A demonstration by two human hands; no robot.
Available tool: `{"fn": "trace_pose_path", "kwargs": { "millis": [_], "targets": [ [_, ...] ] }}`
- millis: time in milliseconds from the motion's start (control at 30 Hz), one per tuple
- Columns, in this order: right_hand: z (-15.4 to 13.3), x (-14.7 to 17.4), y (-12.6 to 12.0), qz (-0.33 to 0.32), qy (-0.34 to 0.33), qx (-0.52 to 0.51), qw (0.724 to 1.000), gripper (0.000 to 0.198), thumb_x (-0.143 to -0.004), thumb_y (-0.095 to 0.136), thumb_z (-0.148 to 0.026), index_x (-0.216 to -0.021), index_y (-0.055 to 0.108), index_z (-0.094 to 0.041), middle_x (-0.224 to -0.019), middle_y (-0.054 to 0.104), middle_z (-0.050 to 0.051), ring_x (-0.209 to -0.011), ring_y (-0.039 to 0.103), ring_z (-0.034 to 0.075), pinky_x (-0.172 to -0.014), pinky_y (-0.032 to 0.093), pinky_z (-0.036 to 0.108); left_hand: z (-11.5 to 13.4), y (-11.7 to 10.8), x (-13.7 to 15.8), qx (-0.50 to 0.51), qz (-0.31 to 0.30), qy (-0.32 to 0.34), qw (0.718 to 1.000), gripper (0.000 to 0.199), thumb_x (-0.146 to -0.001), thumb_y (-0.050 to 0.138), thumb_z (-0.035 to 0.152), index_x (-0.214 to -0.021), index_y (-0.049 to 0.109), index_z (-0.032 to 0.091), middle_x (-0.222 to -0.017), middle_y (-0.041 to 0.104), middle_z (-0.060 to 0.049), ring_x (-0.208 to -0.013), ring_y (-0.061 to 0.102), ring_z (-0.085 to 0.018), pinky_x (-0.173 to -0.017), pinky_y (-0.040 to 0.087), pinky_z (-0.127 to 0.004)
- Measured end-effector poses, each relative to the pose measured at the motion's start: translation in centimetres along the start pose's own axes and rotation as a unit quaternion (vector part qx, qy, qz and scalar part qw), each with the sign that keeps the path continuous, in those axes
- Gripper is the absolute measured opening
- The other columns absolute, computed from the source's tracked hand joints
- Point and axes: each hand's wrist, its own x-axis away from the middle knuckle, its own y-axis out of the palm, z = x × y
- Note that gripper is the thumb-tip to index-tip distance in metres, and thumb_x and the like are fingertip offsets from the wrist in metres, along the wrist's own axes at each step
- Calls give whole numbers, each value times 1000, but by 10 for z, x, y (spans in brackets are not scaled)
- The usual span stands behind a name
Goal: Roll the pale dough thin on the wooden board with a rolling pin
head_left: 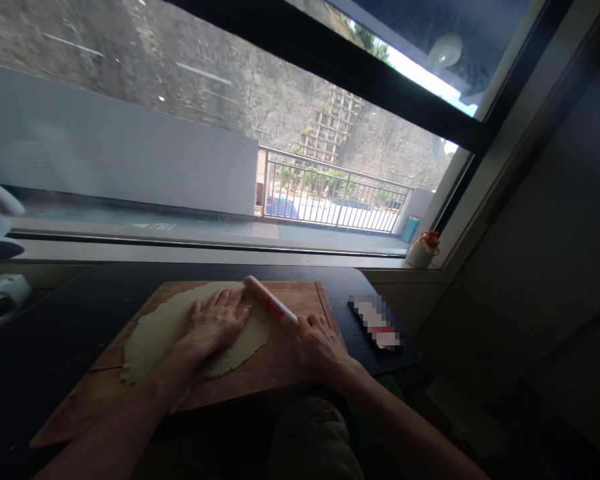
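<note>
From where I stand, at the far left I see a white device [3,303], near the edge of the dark table [60,327]. On this table lies a wooden board [285,363], and on its left and middle part is spread the sheet of dough [155,330], wide and flat, with an uneven edge. I judge it soft and rather light, easy to stretch or to tear. It would be better to lift it with both palms under it, not to pinch it at the thin rim. Whether it sticks to the wood, I cannot tell.

The left hand [220,321] lies open on the dough, palm down, with the fingers pointing to the far side. To the right of it is the rolling pin [267,300], lying slantwise, its far end at the far right edge of the dough. It looks stiff and smooth, probably not heavy; one should hold it at the ends and leave the middle free. The right hand [320,343] is closed around its near end, above the right part of the board. Farther right, on the table, is a flat object [377,323], too blurred to recognise.
</note>
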Motion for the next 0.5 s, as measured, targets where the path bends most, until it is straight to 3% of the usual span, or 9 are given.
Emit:
{"fn": "trace_pose_path", "kwargs": {
  "millis": [233, 333, 500],
  "targets": [
    [7, -4, -4, -1, 4, -15, 1000, 27, -90, 38, -24, -114, 49, -17, -105, 53, 11, -100, 48, 22, -86, 38, 32, 1, -1, 4, 10, 3, 4, 1000, 67, -90, 16, 53, -144, 31, 16, -152, 24, -11, -141, 16, -27, -110, 9, -55],
    [10, 2, -6, -18, -16, -22, 999, 25, -90, 41, -25, -112, 50, -18, -106, 52, 10, -100, 48, 21, -87, 38, 31, 3, -5, 7, 13, 3, 1, 1000, 66, -90, 18, 52, -144, 30, 15, -152, 23, -12, -141, 16, -26, -111, 9, -53],
    [3, 19, -7, -2, 14, -18, 1000, 28, -90, 38, -22, -116, 49, -16, -106, 52, 12, -99, 48, 22, -86, 38, 31, 5, -9, 9, 10, -8, 5, 1000, 65, -90, 19, 51, -144, 30, 15, -152, 23, -12, -140, 16, -27, -111, 8, -53]
  ]
}}
